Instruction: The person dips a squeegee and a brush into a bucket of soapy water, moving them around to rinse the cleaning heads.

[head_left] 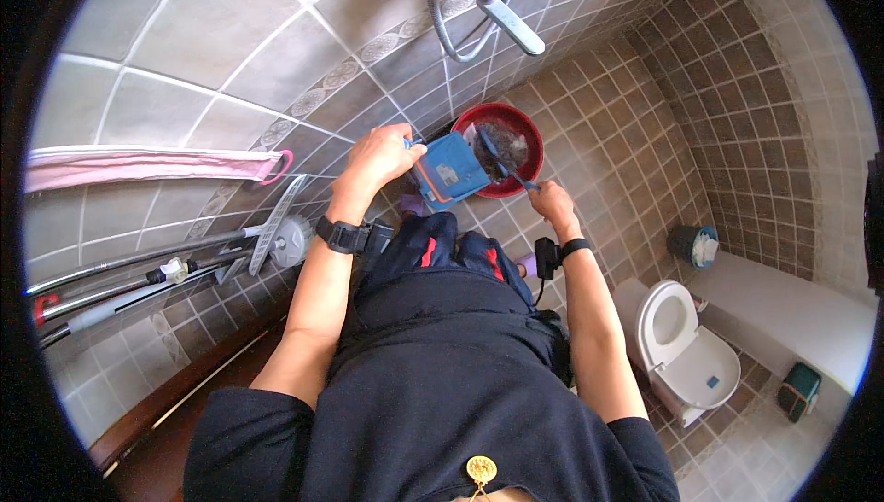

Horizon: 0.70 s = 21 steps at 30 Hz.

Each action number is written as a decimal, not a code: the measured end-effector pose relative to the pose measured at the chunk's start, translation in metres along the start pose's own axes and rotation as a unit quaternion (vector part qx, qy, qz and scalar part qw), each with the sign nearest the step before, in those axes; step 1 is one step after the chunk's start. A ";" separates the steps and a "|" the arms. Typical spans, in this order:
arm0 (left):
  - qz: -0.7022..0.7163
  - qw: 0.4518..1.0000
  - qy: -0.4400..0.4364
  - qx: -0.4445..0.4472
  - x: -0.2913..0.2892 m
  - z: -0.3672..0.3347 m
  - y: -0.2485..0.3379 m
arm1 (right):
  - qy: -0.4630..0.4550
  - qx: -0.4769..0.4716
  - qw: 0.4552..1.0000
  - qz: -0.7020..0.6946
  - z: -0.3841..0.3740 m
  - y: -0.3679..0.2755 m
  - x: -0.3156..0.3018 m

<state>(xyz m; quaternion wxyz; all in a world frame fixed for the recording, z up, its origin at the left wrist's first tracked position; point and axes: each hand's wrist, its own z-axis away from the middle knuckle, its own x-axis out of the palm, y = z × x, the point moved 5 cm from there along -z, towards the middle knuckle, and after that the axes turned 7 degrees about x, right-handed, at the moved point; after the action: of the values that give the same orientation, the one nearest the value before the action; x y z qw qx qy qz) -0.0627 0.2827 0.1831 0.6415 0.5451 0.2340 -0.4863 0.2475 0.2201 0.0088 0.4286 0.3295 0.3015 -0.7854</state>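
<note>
My left hand (382,157) is closed on the upper left edge of a blue dustpan (456,166) with an orange strip and a pale sticker. The dustpan is tilted beside the rim of a round red basin (537,147), partly covering it. My right hand (554,203) is wrapped round the blue handle of a brush (506,169), whose far end reaches down into the basin. Murky grey water or dirt (520,145) with pale bits lies inside; the brush's tip is hard to make out there.
A shower mixer tap (511,23) with a hose juts from the wall ahead. Mops and poles (138,286) and a pink towel (157,169) line the left wall. A toilet (672,332), a bin (692,246) and a white ledge (783,299) stand at right.
</note>
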 end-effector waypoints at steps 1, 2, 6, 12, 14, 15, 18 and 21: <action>-0.002 1.000 0.002 0.000 0.000 0.003 -0.003 | -0.003 -0.006 1.000 0.002 0.007 -0.006 -0.010; -0.001 1.000 0.007 -0.003 -0.001 0.005 -0.007 | 0.033 -0.053 0.998 0.019 0.015 -0.015 -0.026; 0.024 1.000 0.012 -0.001 -0.002 0.011 -0.013 | 0.090 -0.121 0.984 0.096 0.037 -0.028 -0.079; 0.004 1.000 0.012 0.006 -0.003 0.010 -0.006 | 0.031 -0.116 0.976 0.181 0.023 -0.022 -0.005; -0.001 1.000 0.017 0.012 -0.001 0.009 -0.005 | 0.018 -0.118 0.981 0.155 0.023 -0.014 0.012; -0.001 1.000 0.018 0.011 -0.001 0.010 -0.006 | 0.018 -0.119 0.980 0.156 0.022 -0.012 0.011; 0.002 1.000 0.014 0.010 -0.001 0.012 -0.008 | 0.046 -0.097 0.993 0.052 0.019 0.003 -0.020; 0.022 0.999 0.024 0.000 -0.003 0.015 -0.017 | -0.051 -0.019 0.993 -0.109 0.021 0.012 -0.071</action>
<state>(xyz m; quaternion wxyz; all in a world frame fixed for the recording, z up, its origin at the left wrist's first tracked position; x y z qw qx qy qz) -0.0818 0.2709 0.1819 0.6461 0.5615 0.2372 -0.4594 0.2823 0.2323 0.0746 0.3612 0.2458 0.3282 -0.8375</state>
